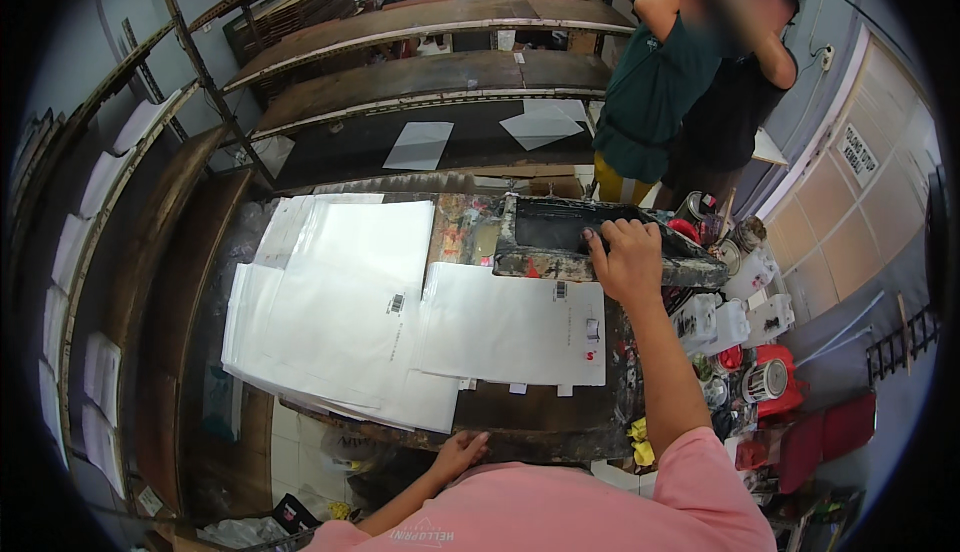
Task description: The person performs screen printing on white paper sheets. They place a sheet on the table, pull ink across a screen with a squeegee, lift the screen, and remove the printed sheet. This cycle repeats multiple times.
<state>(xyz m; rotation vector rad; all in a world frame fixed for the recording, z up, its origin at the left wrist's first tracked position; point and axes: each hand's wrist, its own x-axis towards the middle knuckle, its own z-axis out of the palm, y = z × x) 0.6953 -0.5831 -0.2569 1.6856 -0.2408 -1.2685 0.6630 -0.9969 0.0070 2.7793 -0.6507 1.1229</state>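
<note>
My right hand [630,257] reaches to the far right of the worktable and grips the near rim of an ink-stained screen-printing frame [540,264], fingers curled over the edge. The frame's inside is dark. In front of it lies a white printed sheet [500,322] with small dark marks near its right edge. To the left, a stack of larger white sheets [340,282] covers much of the table. My left hand [460,452] rests by the table's near edge [540,444], below the stack, with its fingers stretched out and nothing visible in them.
Long wooden shelves [420,37] run across the back, with loose sheets [418,145] below. Racks of paper [75,252] stand at left. Two people [650,102] stand beyond the frame. Cans [765,380], white containers [700,322] and a yellow cloth [642,442] crowd the right.
</note>
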